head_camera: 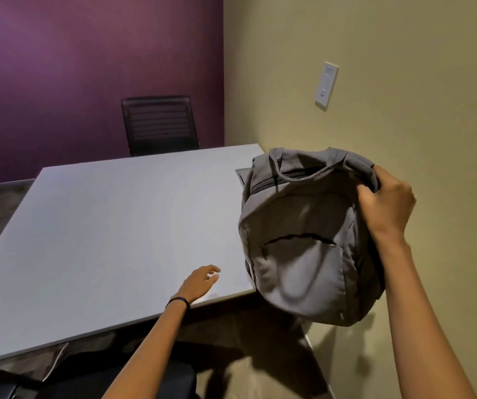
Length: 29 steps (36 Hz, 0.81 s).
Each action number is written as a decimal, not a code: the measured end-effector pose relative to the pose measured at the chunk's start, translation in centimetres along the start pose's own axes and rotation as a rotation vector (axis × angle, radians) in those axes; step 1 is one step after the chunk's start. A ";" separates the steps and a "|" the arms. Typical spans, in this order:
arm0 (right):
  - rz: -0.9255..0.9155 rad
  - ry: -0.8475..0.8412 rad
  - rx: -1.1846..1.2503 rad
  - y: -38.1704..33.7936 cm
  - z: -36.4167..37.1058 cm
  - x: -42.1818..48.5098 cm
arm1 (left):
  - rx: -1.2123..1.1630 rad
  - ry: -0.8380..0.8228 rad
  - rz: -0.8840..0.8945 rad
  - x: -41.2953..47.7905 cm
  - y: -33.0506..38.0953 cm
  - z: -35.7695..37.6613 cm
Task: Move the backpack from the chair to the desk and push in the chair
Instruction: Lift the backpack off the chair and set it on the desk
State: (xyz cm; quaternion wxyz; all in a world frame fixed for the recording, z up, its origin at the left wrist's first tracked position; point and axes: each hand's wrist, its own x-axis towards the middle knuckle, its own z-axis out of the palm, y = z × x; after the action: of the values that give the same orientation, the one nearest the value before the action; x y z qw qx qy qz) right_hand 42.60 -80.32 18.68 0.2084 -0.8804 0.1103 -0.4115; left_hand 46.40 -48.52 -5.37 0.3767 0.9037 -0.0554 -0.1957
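A grey backpack (303, 243) hangs in the air at the desk's right corner, its bottom below the desk's near edge. My right hand (386, 205) is shut on the bag's top right, bunching the fabric. My left hand (201, 282) hovers open, fingers apart, over the white desk (110, 231) near its front edge, left of the bag and not touching it. A black chair (156, 378) sits below me at the bottom of the view, its seat partly hidden by my left arm.
A second black chair (159, 125) stands at the desk's far side against the purple wall. The beige wall on the right carries a white switch plate (327, 85). A small recessed panel (241, 175) sits in the desk behind the bag.
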 end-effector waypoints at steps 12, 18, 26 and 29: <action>0.157 0.104 0.163 -0.1 4.7 7.9 | 0.157 -0.140 -0.195 5.7 -3.0 1.5; 0.257 0.205 0.296 1.2 7.8 10.2 | 0.247 -0.162 -0.226 8.1 -3.6 2.6; 0.439 0.260 0.455 2.0 12.3 10.8 | 0.280 -0.234 -0.313 10.0 -4.1 4.4; 0.508 0.259 0.493 3.0 14.3 10.3 | 0.288 -0.269 -0.316 9.9 -4.4 4.8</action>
State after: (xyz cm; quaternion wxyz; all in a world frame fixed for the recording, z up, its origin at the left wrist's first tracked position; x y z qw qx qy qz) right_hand 60.11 -82.80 16.10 0.4938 -0.6891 0.2482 -0.4686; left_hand 53.38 -51.03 -14.57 0.1981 0.9113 0.0096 -0.3609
